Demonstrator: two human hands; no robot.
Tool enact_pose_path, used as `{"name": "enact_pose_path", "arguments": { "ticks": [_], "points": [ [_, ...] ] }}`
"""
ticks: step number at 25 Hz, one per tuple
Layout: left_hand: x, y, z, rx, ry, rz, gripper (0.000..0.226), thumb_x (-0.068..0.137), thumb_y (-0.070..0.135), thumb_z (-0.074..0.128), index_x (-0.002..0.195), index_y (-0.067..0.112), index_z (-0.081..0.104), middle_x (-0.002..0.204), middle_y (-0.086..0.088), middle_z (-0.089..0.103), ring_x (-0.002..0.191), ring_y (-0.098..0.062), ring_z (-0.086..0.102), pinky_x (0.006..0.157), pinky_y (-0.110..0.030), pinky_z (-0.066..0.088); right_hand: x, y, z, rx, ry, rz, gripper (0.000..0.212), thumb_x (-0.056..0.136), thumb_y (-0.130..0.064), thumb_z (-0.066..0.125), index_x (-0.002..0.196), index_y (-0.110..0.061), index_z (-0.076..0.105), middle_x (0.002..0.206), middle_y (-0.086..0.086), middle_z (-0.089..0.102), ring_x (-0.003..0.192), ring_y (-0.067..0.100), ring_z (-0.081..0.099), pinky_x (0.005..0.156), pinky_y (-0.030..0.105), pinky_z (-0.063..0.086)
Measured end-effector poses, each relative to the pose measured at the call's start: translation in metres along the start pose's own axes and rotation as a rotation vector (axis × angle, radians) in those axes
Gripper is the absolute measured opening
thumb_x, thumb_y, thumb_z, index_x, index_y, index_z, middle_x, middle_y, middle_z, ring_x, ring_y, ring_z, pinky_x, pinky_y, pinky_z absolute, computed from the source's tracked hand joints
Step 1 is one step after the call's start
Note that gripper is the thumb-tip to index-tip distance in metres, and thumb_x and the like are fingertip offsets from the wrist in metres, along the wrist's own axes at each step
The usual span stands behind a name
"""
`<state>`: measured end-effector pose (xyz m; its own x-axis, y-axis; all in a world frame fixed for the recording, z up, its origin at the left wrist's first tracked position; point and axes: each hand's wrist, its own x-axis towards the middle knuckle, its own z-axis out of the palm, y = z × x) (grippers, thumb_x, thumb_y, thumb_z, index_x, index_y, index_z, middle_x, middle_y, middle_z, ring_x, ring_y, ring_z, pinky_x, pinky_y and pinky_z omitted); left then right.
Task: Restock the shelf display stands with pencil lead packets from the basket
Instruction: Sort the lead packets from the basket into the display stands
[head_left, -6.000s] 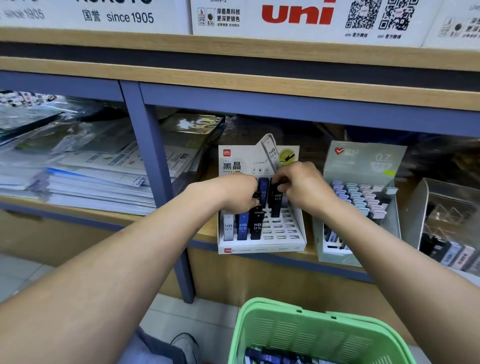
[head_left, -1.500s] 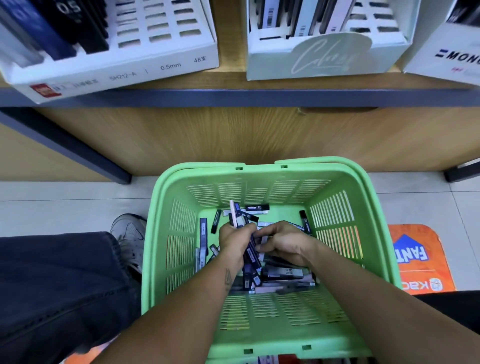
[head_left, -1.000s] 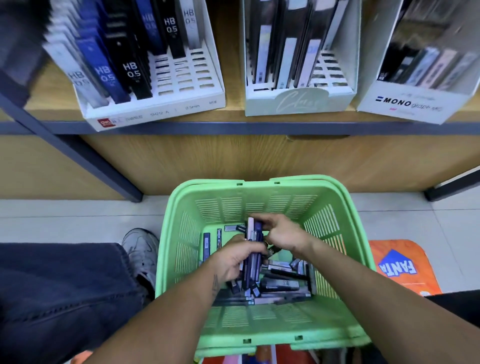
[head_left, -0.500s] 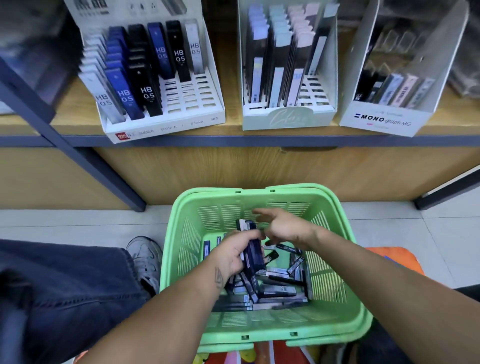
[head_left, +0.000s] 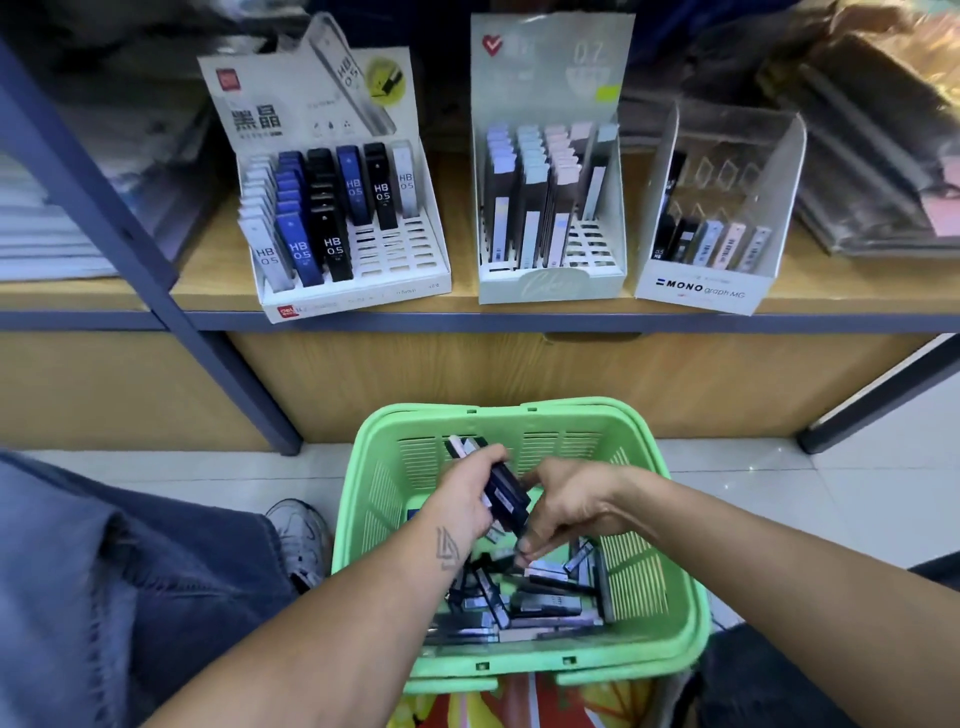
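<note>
Green plastic forms the basket (head_left: 670, 525), which sits on the tiled floor below the wooden shelf (head_left: 457, 291), with a loose heap of pencil lead packets (head_left: 540, 597) on its bottom. In the head view, the left hand (head_left: 467, 499) hangs over the basket with its fingers (head_left: 493, 457) curled round a bundle of dark packets (head_left: 506, 491) that stick out above and below the fist. The right hand (head_left: 566, 504) is just beside it, fingers bent downward with the tips touching the lower end of that bundle and a packet in the heap; whether it actually grips anything cannot be told.

On the shelf stand three display stands side by side. The white stand (head_left: 358, 244) on the left holds rows of white, blue and black packets marked HB 0.5, with bare slots at its front right. The pale green stand (head_left: 550, 280) in the middle is filled on its left columns and has bare slots at the right. The grey stand (head_left: 706, 291) on the right carries a short row of packets at its front.

A sneaker (head_left: 301, 535) and a denim-clad leg (head_left: 130, 587) show left of the basket.
</note>
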<state>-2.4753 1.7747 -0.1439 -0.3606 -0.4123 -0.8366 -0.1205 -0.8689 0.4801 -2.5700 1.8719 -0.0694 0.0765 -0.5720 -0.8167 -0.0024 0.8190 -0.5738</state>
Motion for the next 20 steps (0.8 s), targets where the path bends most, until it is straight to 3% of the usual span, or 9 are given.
{"name": "enact_pose_path", "arguments": {
  "ticks": [2,4,8,12,14,17,20],
  "points": [
    [-0.007,0.000,-0.002,-0.046,-0.034,0.029,0.021,0.080,0.006,0.074,0.096,0.001,0.063,0.087,-0.020,0.066,0.080,-0.032,0.066,0.075,-0.047,0.060,-0.002,-0.001,-0.002,0.167,0.098,-0.073,0.066,0.080,0.027,0.063,0.136,0.006,0.035,0.098,0.035,0.070,0.095,0.042,0.072,0.082,0.040,0.062],
    [-0.017,0.002,-0.001,-0.061,-0.047,0.072,0.025,0.080,0.005,0.074,0.103,-0.001,0.065,0.095,-0.022,0.071,0.078,-0.031,0.069,0.070,-0.043,0.060,-0.006,-0.006,0.001,0.151,0.097,-0.136,0.062,0.079,0.026,0.065,0.129,0.000,0.039,0.098,0.033,0.071,0.091,0.038,0.074,0.069,0.032,0.062],
    [-0.034,0.008,0.002,-0.025,0.042,0.220,0.027,0.080,-0.009,0.071,0.105,-0.009,0.059,0.082,-0.028,0.070,0.054,-0.028,0.069,0.048,-0.032,0.055,-0.012,-0.013,0.006,-0.207,0.167,-0.180,0.048,0.078,0.000,0.083,0.116,0.000,0.053,0.089,0.024,0.073,0.079,0.031,0.075,0.075,0.038,0.063],
    [-0.046,0.011,0.003,0.060,0.098,0.301,0.032,0.077,-0.007,0.074,0.104,-0.005,0.058,0.088,-0.028,0.072,0.069,-0.033,0.073,0.062,-0.044,0.061,-0.017,-0.019,0.011,-0.203,0.274,-0.245,0.027,0.083,-0.005,0.081,0.093,-0.006,0.056,0.092,0.028,0.072,0.076,0.031,0.072,0.081,0.042,0.063],
    [-0.054,0.014,0.006,0.097,0.077,0.310,0.033,0.077,-0.006,0.073,0.106,-0.005,0.058,0.086,-0.026,0.072,0.066,-0.032,0.072,0.062,-0.046,0.061,-0.020,-0.023,0.007,-0.177,0.274,-0.240,0.025,0.084,-0.004,0.080,0.096,0.001,0.059,0.094,0.028,0.072,0.079,0.032,0.072,0.081,0.041,0.063],
    [-0.069,0.030,0.008,0.213,0.001,0.303,0.036,0.078,-0.009,0.068,0.111,-0.007,0.054,0.072,-0.021,0.064,0.046,-0.024,0.064,0.044,-0.032,0.054,-0.028,-0.037,-0.012,-0.293,0.257,-0.171,0.031,0.087,-0.005,0.077,0.112,0.007,0.063,0.100,0.025,0.074,0.088,0.033,0.075,0.067,0.032,0.061],
    [-0.084,0.054,0.006,0.430,-0.103,0.277,0.037,0.076,-0.007,0.070,0.104,0.003,0.047,0.068,-0.013,0.058,0.046,-0.021,0.058,0.046,-0.027,0.048,-0.038,-0.061,-0.033,-0.234,0.429,-0.297,0.032,0.091,-0.007,0.073,0.120,-0.002,0.062,0.099,0.018,0.076,0.081,0.025,0.075,0.060,0.030,0.059]
  ]
}}
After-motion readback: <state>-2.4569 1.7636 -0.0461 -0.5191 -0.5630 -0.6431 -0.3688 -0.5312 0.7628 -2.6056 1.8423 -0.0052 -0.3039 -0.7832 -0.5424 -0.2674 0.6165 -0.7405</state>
